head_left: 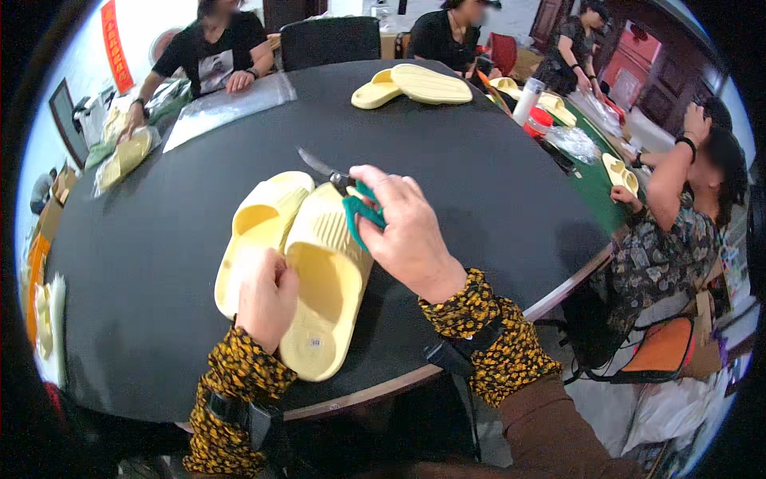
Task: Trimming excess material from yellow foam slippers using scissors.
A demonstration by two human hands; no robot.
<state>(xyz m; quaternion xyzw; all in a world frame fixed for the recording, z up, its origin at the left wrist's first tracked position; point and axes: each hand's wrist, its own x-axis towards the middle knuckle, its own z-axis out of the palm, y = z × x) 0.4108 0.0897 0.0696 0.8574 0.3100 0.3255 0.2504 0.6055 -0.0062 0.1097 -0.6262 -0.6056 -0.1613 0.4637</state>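
Side by side on the dark table lie two pale yellow slippers, a left slipper (pixel 261 217) and a right slipper (pixel 321 345) with a small white label at its heel. My left hand (pixel 266 297) is over their middle with curled fingers; whatever it may pinch is hidden. Scissors (pixel 363 209) with green handles are in my right hand (pixel 407 231), just above the right slipper's toe. Their curved metal tip points away to the far left.
The round table (pixel 495 184) has clear plastic bags (pixel 231 108) at the far left and another slipper pair (pixel 431 85) at the back. A red-lidded jar (pixel 538 121) and white bottle (pixel 527 100) stand at the far right. Several people work around it.
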